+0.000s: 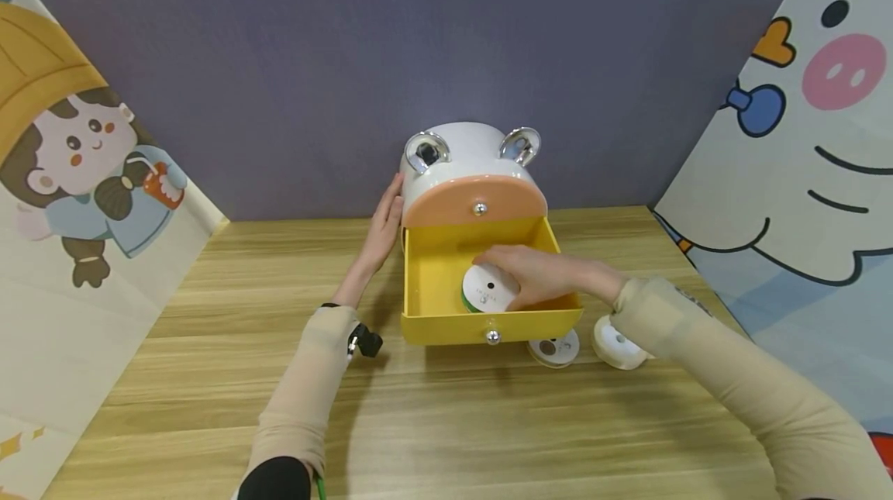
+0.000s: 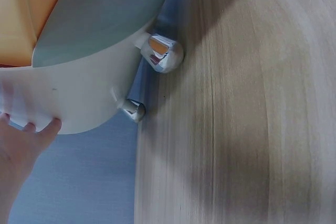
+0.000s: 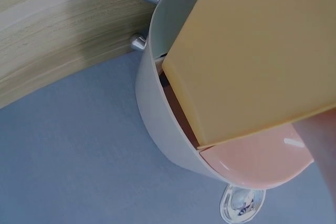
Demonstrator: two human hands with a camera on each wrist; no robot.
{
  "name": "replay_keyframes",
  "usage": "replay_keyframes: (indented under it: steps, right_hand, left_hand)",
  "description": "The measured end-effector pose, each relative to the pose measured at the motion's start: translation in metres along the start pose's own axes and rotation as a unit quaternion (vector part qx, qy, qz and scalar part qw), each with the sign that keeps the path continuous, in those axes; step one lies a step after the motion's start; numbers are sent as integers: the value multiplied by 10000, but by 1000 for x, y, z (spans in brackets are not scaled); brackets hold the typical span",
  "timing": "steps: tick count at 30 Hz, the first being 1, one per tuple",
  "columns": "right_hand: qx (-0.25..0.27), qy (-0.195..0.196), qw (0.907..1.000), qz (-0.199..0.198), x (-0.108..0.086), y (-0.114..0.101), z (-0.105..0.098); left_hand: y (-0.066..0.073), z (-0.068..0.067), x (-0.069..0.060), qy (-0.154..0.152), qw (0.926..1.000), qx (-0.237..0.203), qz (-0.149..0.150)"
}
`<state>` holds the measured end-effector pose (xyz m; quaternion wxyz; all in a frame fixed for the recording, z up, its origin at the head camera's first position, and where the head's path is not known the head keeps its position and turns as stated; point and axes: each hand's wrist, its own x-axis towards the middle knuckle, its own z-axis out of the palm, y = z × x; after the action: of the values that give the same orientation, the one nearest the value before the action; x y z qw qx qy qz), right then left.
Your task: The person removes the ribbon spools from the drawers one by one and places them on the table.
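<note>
A white rounded cabinet (image 1: pixel 460 145) with silver ears and an orange upper front stands against the back wall, its yellow drawer (image 1: pixel 446 328) pulled out. My right hand (image 1: pixel 533 274) reaches into the drawer, thumb and fingers around a white round spool (image 1: pixel 488 288) with a green edge. My left hand (image 1: pixel 384 229) rests with extended fingers on the cabinet's left side; in the left wrist view the fingertips touch the white shell (image 2: pixel 73 98). In the right wrist view the yellow drawer (image 3: pixel 252 56) hides most of my right hand.
On the wooden table (image 1: pixel 279 283), a white spool (image 1: pixel 558 349) lies partly under the drawer's front right corner. Another white round spool (image 1: pixel 617 345) is right of it, beside my right forearm. A grey wall (image 1: pixel 335 81) stands behind; printed panels flank both sides.
</note>
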<state>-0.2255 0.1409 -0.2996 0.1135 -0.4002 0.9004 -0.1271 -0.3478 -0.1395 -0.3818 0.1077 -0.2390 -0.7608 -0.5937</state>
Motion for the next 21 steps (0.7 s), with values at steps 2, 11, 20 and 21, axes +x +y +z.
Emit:
replay_keyframes:
  steps: [2,11,20,21]
  right_hand:
    - [23,55,10000,29,0,-1,-2]
    - [103,520,9985,-95,-4,-3,-15]
    - [220,817,9962,-209,-18,-9,-39]
    - [214,853,9959,-219,-21,-9,-41]
  left_hand:
    - [0,0,0,33,10000,-11,54]
    - [-1,2,0,28,9999,-68,79]
    - [36,-3,-9,-230,9994,-138,-226]
    - [36,-3,-9,-228,9994,-142,-213]
